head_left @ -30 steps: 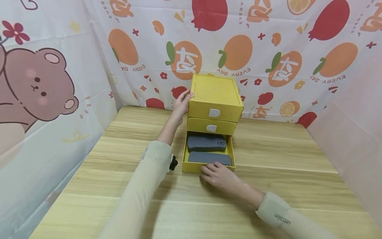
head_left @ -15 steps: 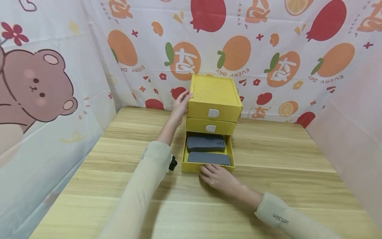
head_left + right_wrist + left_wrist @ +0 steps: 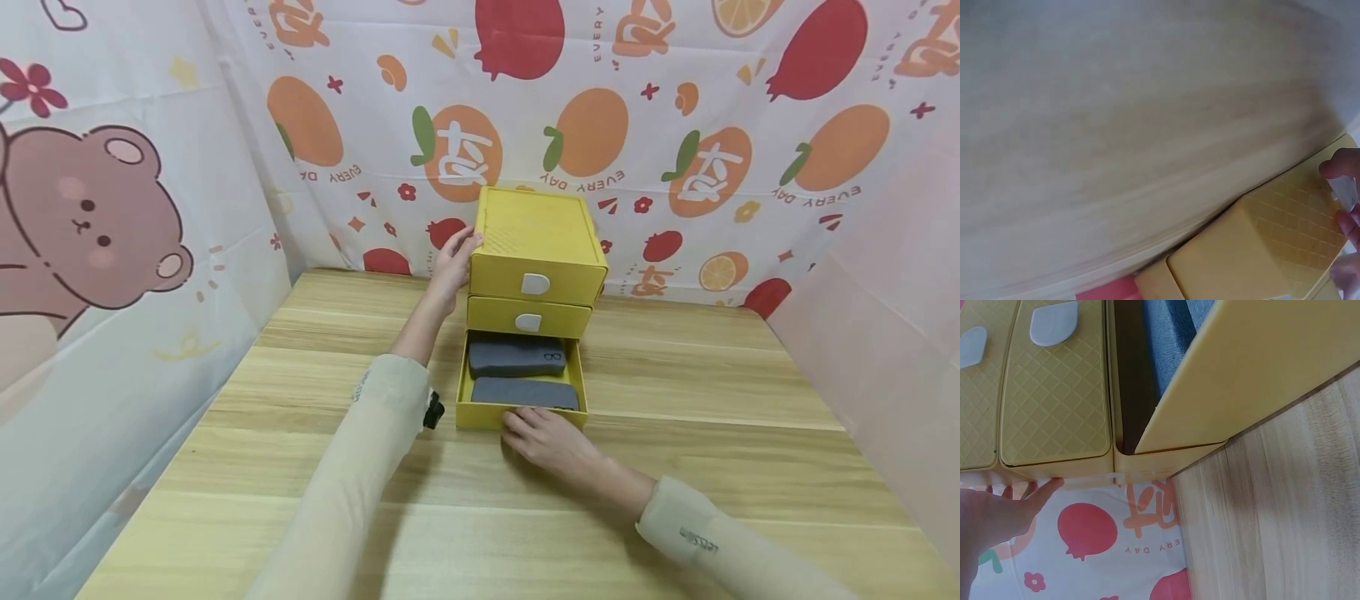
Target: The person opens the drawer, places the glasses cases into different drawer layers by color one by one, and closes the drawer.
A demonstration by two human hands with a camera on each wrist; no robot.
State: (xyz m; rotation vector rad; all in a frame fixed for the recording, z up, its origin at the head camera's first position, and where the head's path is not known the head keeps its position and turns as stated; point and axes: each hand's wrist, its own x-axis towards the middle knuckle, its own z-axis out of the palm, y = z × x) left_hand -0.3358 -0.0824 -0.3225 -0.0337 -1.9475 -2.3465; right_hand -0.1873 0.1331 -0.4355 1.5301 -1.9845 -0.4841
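Observation:
A yellow three-drawer cabinet stands toward the back of the table, its upper two drawers closed. Its bottom drawer is pulled out and holds two grey glasses cases, one behind the other. My left hand rests against the cabinet's left side, fingers extended along it, as the left wrist view also shows. At the bottom drawer's front is my right hand. In the right wrist view its thumb and fingers close around the white handle, which they partly cover.
The wooden table extends to both sides and in front of the cabinet. Behind it hangs a fruit-patterned cloth; a bear-printed cloth hangs at the left. A small black clip-like object is at my left sleeve.
The bottom drawer has slid slightly inward, my right hand moving with it. My left hand keeps its place on the cabinet. The head view has shifted slightly.

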